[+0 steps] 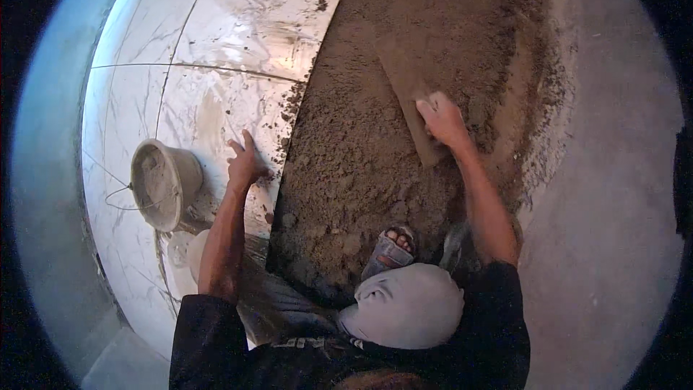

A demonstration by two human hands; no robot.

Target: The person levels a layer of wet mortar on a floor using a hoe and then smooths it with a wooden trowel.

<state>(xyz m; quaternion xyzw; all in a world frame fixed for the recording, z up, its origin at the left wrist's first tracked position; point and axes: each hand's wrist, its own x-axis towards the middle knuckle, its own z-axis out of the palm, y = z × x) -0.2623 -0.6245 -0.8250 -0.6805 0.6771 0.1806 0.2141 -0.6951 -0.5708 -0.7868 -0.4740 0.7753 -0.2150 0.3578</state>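
My left hand (242,162) rests with fingers spread on the white marble-look floor tiles (238,14), close to their edge beside the sand-like mortar bed (339,159). My right hand (444,119) grips a long, flat, mud-coated float (401,76), which lies angled on the brown bed. A bucket (184,188) of grey powder or mix, with a wire handle, stands on the tiles left of my left hand. Loose crumbs of mortar lie along the tile edge.
My sandalled foot (390,253) is on the bed near my bent knee (404,303). A grey wall (599,173) runs along the right, with a rough crusted strip at its base. Another grey wall (50,173) bounds the tiles at the left.
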